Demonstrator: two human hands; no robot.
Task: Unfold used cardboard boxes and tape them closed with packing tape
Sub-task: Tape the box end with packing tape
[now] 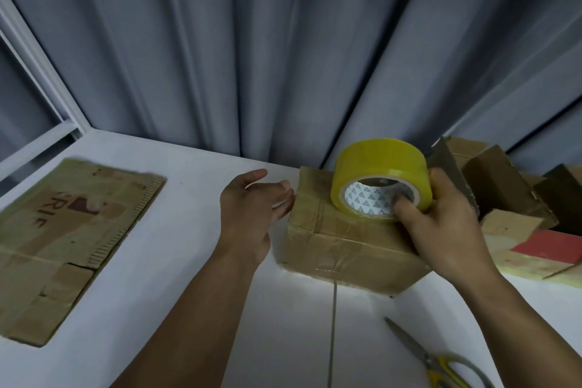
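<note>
On the white worktop, straight ahead of both arms and a little to the right, a closed cardboard box is set down. Its long axis appears to run across the person's front, left to right and slightly askew. A roll of yellow-tinted packing tape is stood on its rim on the box top, with the printed white core turned toward the camera. The roll is gripped by the right hand, the thumb hooked into the core and the fingers wrapped over the outer face.

The left hand is held with fingers loosely spread and nothing in it, just beside the box's left end. Whether the fingertips touch the cardboard cannot be told. That end is nearer to this hand, so the loose end of the tape is probably to be drawn that way, though no loose end can be made out.

The box looks worn: brown, creased, crossed by older glossy tape strips on its top and front face.
</note>
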